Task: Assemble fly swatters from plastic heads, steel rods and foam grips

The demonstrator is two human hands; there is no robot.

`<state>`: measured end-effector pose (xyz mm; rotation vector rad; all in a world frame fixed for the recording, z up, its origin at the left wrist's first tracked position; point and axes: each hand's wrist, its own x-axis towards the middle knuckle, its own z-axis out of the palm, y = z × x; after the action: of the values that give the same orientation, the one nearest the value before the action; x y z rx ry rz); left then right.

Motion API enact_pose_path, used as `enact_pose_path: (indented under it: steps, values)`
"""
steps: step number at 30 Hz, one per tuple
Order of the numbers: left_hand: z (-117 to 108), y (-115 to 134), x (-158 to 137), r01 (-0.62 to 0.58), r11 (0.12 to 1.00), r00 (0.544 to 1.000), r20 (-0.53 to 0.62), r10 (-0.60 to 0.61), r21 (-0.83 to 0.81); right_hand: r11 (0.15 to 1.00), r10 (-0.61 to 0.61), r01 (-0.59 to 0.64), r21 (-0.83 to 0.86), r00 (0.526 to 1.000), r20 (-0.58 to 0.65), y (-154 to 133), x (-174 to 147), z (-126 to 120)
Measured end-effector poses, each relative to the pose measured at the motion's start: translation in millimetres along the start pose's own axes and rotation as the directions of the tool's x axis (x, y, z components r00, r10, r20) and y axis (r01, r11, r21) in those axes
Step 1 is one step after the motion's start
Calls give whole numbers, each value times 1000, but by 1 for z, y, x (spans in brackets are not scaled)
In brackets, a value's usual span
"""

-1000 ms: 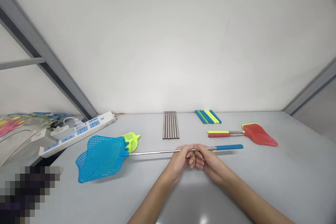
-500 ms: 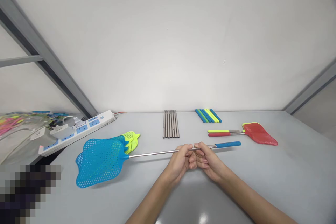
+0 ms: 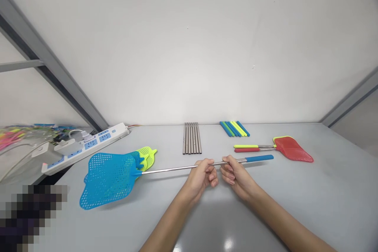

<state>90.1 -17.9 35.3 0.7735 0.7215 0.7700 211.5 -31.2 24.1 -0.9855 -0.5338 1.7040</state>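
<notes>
A blue fly swatter (image 3: 165, 171) with a thin metal telescopic rod lies across both my hands, its perforated head at the left and its blue grip at the right. My left hand (image 3: 203, 175) pinches the rod between thumb and fingers near its middle. Closer to the blue grip, my right hand (image 3: 234, 175) is closed on the same rod. A small gap of bare rod shows between the two hands. The blue head overlaps other swatter heads, among them a yellow-green head (image 3: 147, 158).
Behind my hands lie a row of metal tubes (image 3: 191, 138) and several coloured grips (image 3: 234, 128). To the right, a red fly swatter (image 3: 295, 149) rests over a yellow one. A white power strip (image 3: 94, 143) with plugged-in adapters stands at the left, near bagged colourful items (image 3: 44, 130).
My hands have moved apart along the rod, the left one leftward and the right one rightward. The swatter head has shifted slightly left and the blue grip slightly right.
</notes>
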Motion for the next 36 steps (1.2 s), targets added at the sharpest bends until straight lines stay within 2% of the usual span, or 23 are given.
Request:
enact_pose_path:
  steps: [4, 18, 36]
  values:
    - [-2, 1, 0, -8, 1000, 1000, 23, 8, 5, 1000, -14, 14, -8, 1000, -11, -1, -1, 2]
    - [-8, 8, -2, 1, 989, 1000, -18, 2, 145, 998, -9, 5, -67, 998, -56, -11, -3, 3]
    - [-16, 15, -1, 21, 990, 999, -44, -15, 138, 996, -57, 53, -67, 997, -51, -12, 1, -3]
